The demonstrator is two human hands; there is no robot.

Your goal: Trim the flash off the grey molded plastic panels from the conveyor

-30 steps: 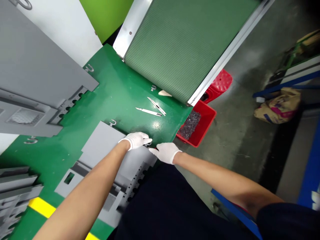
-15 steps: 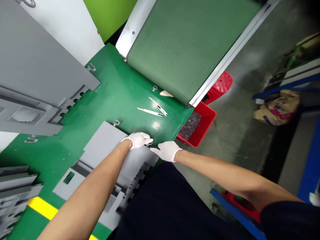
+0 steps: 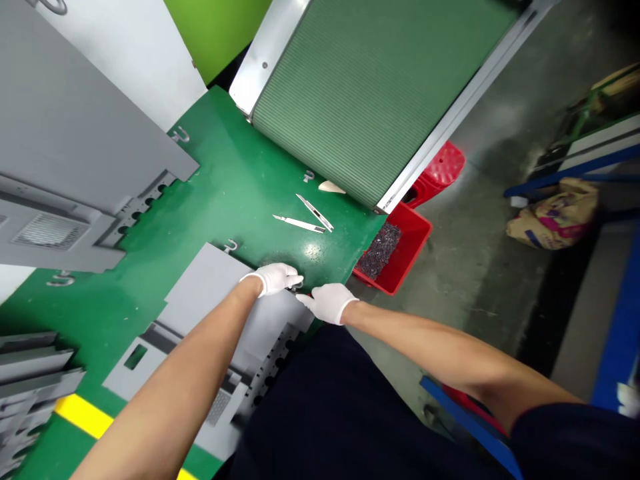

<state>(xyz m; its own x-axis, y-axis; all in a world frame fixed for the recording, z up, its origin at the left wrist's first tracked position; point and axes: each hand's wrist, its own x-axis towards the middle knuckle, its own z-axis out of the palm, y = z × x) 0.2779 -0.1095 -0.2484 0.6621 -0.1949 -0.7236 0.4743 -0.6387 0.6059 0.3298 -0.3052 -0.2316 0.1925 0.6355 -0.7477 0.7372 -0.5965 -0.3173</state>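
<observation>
A grey molded panel (image 3: 210,280) with cut-outs lies on the green table in front of me. My left hand (image 3: 275,278), in a white glove, rests at the panel's far edge, its fingers pressed together beside a small metal hook. My right hand (image 3: 330,302), also gloved, is closed at the panel's right corner with the thumb toward the left hand. A speck of red shows by its fingers; what it holds is mostly hidden. Beyond the hands lie a white craft knife (image 3: 299,224) and a second slim knife (image 3: 315,213), their ends close together.
A green conveyor belt (image 3: 380,87) slopes up beyond the table (image 3: 220,193). Below the table's right edge stands a red bin (image 3: 413,243) with dark scraps. Larger grey panels (image 3: 90,120) stand at left, with stacked grey parts (image 3: 40,373) nearer. Several metal hooks sit on the table.
Both hands have shifted very slightly left along the panel's edge, and the right forearm has drawn a little left. The whole view has also moved slightly. The knives and panel look unchanged.
</observation>
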